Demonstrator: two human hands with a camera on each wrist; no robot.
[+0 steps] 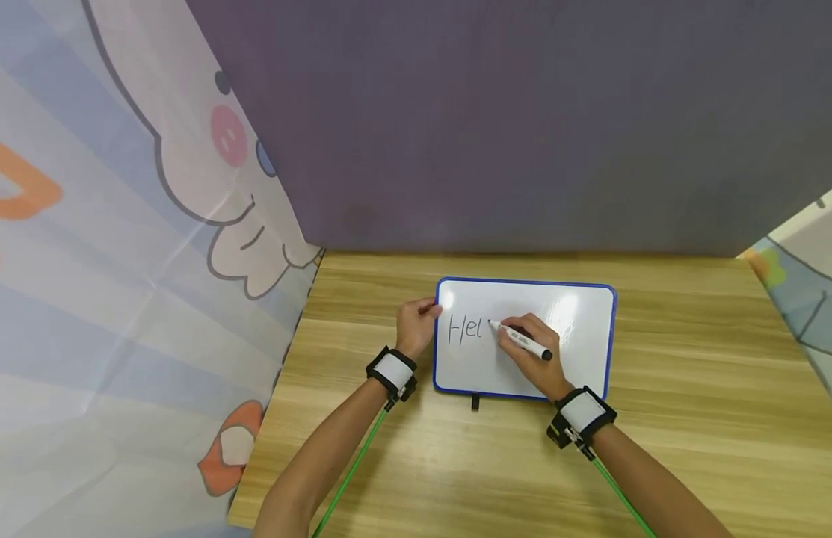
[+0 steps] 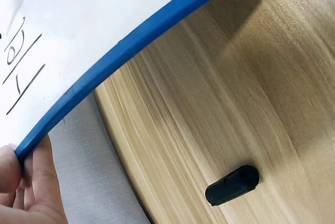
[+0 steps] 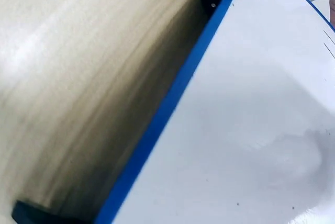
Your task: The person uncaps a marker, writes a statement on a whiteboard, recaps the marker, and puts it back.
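A whiteboard (image 1: 496,373) with a blue frame bears black handwriting (image 1: 466,327) that reads "Hel". My left hand (image 1: 416,329) pinches its left edge, with the thumb on the front and fingers (image 2: 44,177) behind the frame in the left wrist view. In my right hand (image 1: 542,370) is a white marker (image 1: 519,340) with a black end, held like a pen. Its tip is right at the board's surface, just right of the letters. The right wrist view shows the board's white face (image 3: 251,130) and blue edge, while the marker is out of that view.
The board rests over a wood-grain table (image 1: 362,463). A small black rounded piece (image 2: 233,185) is by the board's lower edge. Behind the table rises a dark grey panel (image 1: 523,134); a cartoon-printed sheet (image 1: 153,336) hangs at the left. Green cables (image 1: 351,471) trail from both wristbands.
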